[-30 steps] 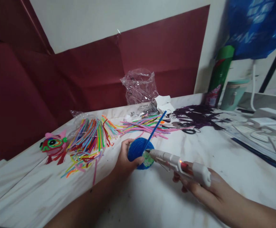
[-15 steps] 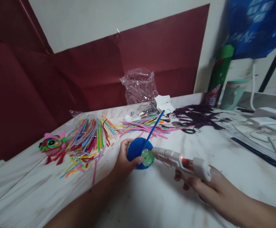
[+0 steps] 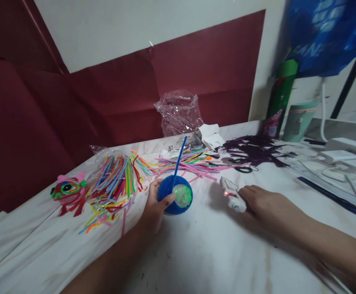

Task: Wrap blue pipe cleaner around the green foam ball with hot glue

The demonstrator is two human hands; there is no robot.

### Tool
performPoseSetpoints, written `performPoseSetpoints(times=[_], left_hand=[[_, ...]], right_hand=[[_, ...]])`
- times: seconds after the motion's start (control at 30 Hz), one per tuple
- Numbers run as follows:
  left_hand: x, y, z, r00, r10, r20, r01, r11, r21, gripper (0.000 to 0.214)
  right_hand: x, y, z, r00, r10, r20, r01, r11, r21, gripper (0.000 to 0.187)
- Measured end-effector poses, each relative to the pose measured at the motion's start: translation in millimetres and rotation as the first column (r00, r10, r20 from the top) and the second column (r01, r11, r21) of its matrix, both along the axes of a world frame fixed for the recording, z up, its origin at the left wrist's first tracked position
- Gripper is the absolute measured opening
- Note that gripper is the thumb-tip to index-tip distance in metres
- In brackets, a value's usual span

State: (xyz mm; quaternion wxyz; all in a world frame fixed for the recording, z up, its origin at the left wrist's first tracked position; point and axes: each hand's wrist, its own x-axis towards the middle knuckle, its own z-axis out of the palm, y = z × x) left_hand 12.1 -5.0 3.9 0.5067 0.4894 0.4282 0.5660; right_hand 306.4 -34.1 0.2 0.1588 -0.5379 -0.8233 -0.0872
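My left hand point(image 3: 157, 204) is closed around a round ball wrapped in blue pipe cleaner point(image 3: 166, 188), thumb on its near face. A patch of the ball is uncovered and looks clear with green bits point(image 3: 183, 196). One straight end of blue pipe cleaner point(image 3: 179, 160) sticks up from the ball. To the right, my right hand point(image 3: 252, 200) grips a white glue gun point(image 3: 233, 197) with a small red light lit. The gun's tip points away from me, apart from the ball. Fingers under the gun are partly hidden.
Colourful pipe cleaners point(image 3: 113, 175) lie in bunches behind and left, beside a red and pink fish-like figure point(image 3: 69, 190). Behind are a clear plastic bag point(image 3: 179, 112), scissors point(image 3: 242, 168) and purple strands point(image 3: 254, 149). Chargers and cables point(image 3: 343, 159), a green cup point(image 3: 298, 122) and a green can point(image 3: 280, 100) stand right.
My right hand has drawn the glue gun away from the ball, to the right and lower, and turned it forward. The ball has shifted slightly left, and its blue end stands more upright.
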Motion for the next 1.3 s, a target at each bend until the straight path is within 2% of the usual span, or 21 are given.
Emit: performPoseSetpoints(times=[0.3, 0.47, 0.57, 0.6, 0.73, 0.83, 0.87, 1.0, 1.17, 1.3], left_hand=[[-3, -3, 2.9, 0.998, -0.040, 0.044, 0.039, 0.999, 0.016, 0.071], [-4, -2, 1.8, 0.998, -0.062, 0.031, 0.061, 0.997, 0.042, 0.068], [-5, -3, 0.9, 0.998, -0.060, -0.032, 0.061, 0.997, 0.043, 0.068], [-6, -3, 0.7, 0.996, -0.056, -0.066, 0.060, 0.997, 0.048, 0.068], [-8, -4, 1.4, 0.973, -0.094, -0.213, 0.114, 0.990, 0.081, 0.072], [-9, -3, 1.3, 0.948, -0.146, -0.283, 0.192, 0.971, 0.141, 0.074], [-10, -3, 0.8, 0.942, -0.152, -0.300, 0.205, 0.966, 0.155, 0.074], [-10, -2, -2.9, 0.933, -0.134, -0.333, 0.197, 0.967, 0.164, 0.075], [-7, -4, -4.4, 0.942, -0.092, -0.323, 0.164, 0.965, 0.203, 0.075], [-2, -7, -1.5, 0.946, -0.059, -0.320, 0.127, 0.972, 0.197, 0.073]], right_hand=[[0, 2, -10.8, 0.990, 0.030, 0.140, -0.028, 1.000, -0.015, 0.003], [10, 2, 1.0, 0.984, 0.124, 0.132, -0.124, 0.992, -0.001, 0.014], [8, 1, 13.5, 0.983, 0.170, 0.063, -0.175, 0.981, 0.081, 0.007], [5, 1, 18.0, 0.983, 0.184, 0.026, -0.186, 0.975, 0.125, 0.011], [-23, 1, 32.0, 0.951, 0.296, -0.087, -0.259, 0.919, 0.298, 0.026], [-55, 2, 34.0, 0.892, 0.449, -0.057, -0.383, 0.815, 0.434, 0.032], [-65, 2, 33.0, 0.885, 0.462, -0.061, -0.386, 0.799, 0.462, 0.031], [-89, 5, 24.8, 0.885, 0.422, -0.196, -0.299, 0.839, 0.455, 0.024], [-88, 4, 14.7, 0.864, 0.400, -0.305, -0.275, 0.883, 0.380, 0.026], [-88, 0, 9.7, 0.837, 0.347, -0.424, -0.247, 0.930, 0.274, 0.019]])
